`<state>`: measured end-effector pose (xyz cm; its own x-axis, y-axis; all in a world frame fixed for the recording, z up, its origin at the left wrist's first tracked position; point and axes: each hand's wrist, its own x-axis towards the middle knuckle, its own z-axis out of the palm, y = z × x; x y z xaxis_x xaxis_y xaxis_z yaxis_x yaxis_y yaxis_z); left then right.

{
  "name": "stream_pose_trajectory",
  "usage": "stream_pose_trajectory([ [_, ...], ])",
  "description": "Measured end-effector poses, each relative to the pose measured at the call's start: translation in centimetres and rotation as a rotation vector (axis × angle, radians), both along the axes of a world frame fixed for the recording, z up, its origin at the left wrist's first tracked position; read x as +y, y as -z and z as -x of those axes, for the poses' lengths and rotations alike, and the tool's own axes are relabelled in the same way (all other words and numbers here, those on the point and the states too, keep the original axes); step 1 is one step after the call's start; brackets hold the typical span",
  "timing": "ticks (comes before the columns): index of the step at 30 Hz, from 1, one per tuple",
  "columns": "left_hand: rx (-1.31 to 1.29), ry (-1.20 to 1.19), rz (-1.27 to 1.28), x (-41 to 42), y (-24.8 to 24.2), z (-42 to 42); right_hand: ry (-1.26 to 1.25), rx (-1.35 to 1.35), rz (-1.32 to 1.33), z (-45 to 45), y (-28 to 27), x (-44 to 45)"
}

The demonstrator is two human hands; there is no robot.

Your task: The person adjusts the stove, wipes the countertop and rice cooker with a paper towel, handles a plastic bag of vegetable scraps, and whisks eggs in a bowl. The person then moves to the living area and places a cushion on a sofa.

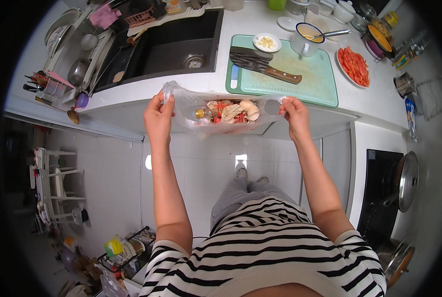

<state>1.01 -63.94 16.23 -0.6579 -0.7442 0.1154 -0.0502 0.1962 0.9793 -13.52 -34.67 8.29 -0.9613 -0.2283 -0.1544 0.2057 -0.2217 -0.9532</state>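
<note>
A thin, translucent plastic bag (191,124) is stretched between both hands at the counter's front edge, its mouth facing up. My left hand (159,115) pinches its left end, and my right hand (295,113) pinches its right end near a handle hole. Inside lie eggshells (249,110), crumpled pale scraps (231,112), red scraps and a clear bottle with a gold cap (200,113). Just beyond the bag, a cleaver with a wooden handle (283,74) rests on a green cutting board (310,87).
A dark sink (169,52) is set in the counter at the left. On the board stand a dish of chopped garlic (266,42) and an enamel mug (303,47). A plate of cut tomatoes (353,67) sits further right. A black cooktop (379,193) with a lidded pan (408,182) is at right.
</note>
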Motion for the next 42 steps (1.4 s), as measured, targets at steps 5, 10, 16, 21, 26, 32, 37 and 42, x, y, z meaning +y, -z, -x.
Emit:
stream_pose_trajectory([
  [5,-0.009,0.007,-0.015,-0.3,0.1,-0.6,0.028,-0.051,0.003,0.4,0.0,0.3],
  [10,-0.055,0.051,0.037,0.3,0.3,-2.2,-0.073,0.033,-0.157,-1.4,0.4,1.3],
  [16,-0.132,0.063,0.126,1.9,1.0,-3.5,0.155,0.527,-0.545,-3.7,-0.5,0.9],
  [21,-0.098,0.054,0.133,2.6,0.7,-3.3,0.031,1.123,-0.542,-4.5,-4.8,-2.3],
  [26,-0.080,0.061,0.102,2.5,0.3,-3.0,-0.431,1.168,-0.937,-2.3,0.7,-7.5],
  [32,-0.086,0.046,0.080,2.4,0.3,-2.9,-0.324,1.290,-1.060,-1.6,3.2,-9.9],
  [37,-0.114,0.033,0.087,2.7,0.3,-3.2,-0.288,1.184,-0.946,-1.5,3.8,-9.5],
  [42,-0.092,0.117,0.153,1.1,1.0,-3.2,-0.237,0.787,-0.701,-3.0,1.6,-8.4],
])
